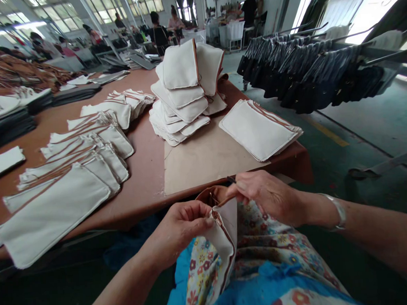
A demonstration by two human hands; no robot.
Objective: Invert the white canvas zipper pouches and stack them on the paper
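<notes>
The brown-covered table [146, 151] lies just beyond the fingertips, its near edge closing off the space ahead of them. Well off to the right, past the table, stands a rack of dark hanging pieces [298, 77]. A fanned row of white pieces with brown edging [65, 202] spreads left of the left fingers and reaches over the table edge. Directly under both sets of fingers is a floral apron [278, 244], its folds bunched below the work. A tall pile of white pieces [182, 87] rises straight ahead of the fingers, with a bare paper sheet [194, 169] between. A lower white stack [255, 131] sits ahead and to the right of the right fingers.

The left hand [190, 220] pinches the top of a white workpiece [220, 239], which hangs from those fingertips against the apron. The right hand [271, 196] is curled around a thin dark tool [230, 179], mostly hidden by its fingers; whether these also grip the workpiece, I cannot tell. A pale bracelet [338, 211] circles the wrist behind them.
</notes>
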